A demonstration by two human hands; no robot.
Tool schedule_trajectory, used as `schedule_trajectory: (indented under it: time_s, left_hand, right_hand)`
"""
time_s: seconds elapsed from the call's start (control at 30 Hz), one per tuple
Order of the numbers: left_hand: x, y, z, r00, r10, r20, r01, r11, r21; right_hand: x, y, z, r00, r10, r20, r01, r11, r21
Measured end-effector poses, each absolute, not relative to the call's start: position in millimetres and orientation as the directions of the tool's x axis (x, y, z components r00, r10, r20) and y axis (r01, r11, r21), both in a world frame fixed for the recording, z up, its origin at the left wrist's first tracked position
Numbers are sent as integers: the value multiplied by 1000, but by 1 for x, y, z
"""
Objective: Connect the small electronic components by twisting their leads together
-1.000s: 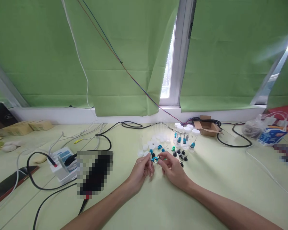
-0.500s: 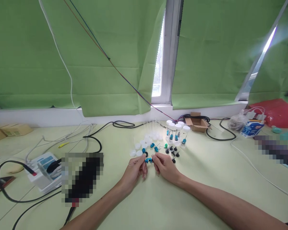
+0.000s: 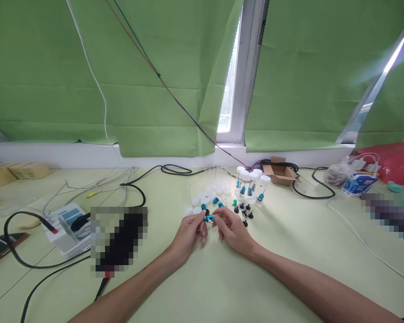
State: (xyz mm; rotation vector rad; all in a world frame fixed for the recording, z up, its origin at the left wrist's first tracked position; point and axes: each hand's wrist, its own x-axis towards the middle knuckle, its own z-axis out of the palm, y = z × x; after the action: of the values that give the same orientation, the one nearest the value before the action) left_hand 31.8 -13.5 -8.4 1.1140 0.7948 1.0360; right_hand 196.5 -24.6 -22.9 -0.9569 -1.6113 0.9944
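With the left hand [image 3: 190, 230], nearer than the capped tubes [image 3: 253, 183] and to their left, pinching a blue metal piece [image 3: 209, 218] between thumb and fingertips. With the right hand [image 3: 234, 229], apparently pinching its other end—contact partly hidden. If squeezed off-centre, could slip and roll among the black parts [image 3: 250, 216] before the tubes—perhaps getting lost.

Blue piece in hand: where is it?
In the head view, the blue piece is below centre, held by the left hand, with the right hand at its right end and capped tubes beyond, rightward.
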Motion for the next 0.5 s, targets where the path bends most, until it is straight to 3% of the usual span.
schedule_trajectory:
  time_s: [0.5]
  left_hand:
    - [31,-12,-14,352,935,-46,-208,126,970]
  right_hand:
    - [198,-24,-24,-242,919,311,127,348,-929]
